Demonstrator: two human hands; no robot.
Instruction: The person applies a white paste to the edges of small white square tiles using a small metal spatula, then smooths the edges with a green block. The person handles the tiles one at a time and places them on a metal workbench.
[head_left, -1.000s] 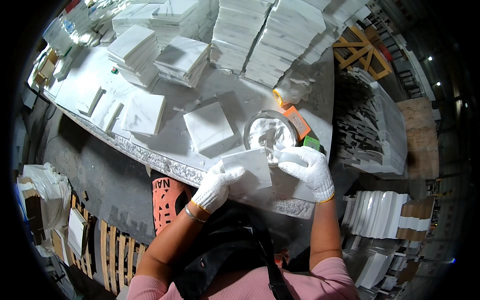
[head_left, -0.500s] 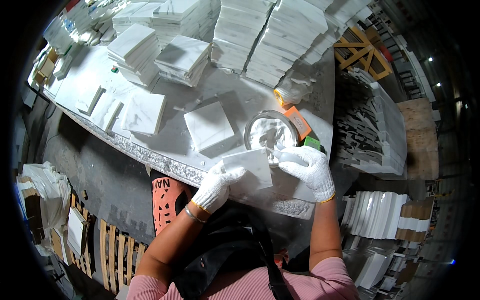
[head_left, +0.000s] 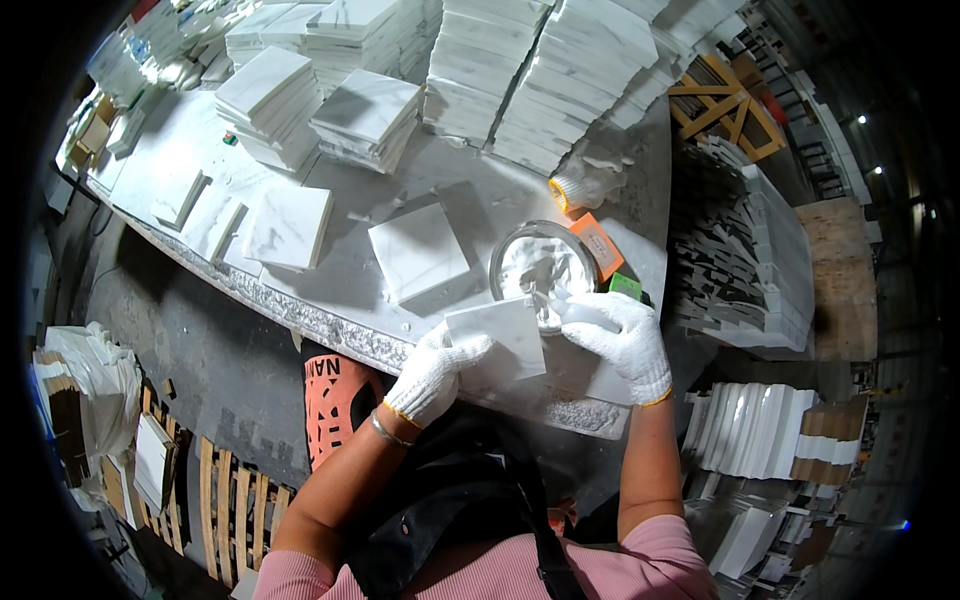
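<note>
My left hand (head_left: 437,372), in a white knitted glove, grips the left edge of a square white marble tile (head_left: 497,338) with grey veining. The tile is held above the table's front edge. My right hand (head_left: 628,340), gloved the same way, is closed around a small tool with a pale grey handle (head_left: 588,316). The tool's tip is by the tile's upper right corner, and its exact shape cannot be made out. Just beyond is a round tub (head_left: 497,262) of white paste (head_left: 545,265). Another square tile (head_left: 418,252) lies to the tub's left.
Tall stacks of marble tiles (head_left: 365,105) stand at the back of the stone-edged table (head_left: 340,295). Beside the tub lie an orange box (head_left: 597,245), a green item (head_left: 625,287) and a spare glove (head_left: 585,188). More tiles (head_left: 288,228) sit at left. A wooden pallet (head_left: 235,500) is on the floor.
My right hand and its tool have shifted very slightly to the right. My left hand and the tile have hardly moved.
</note>
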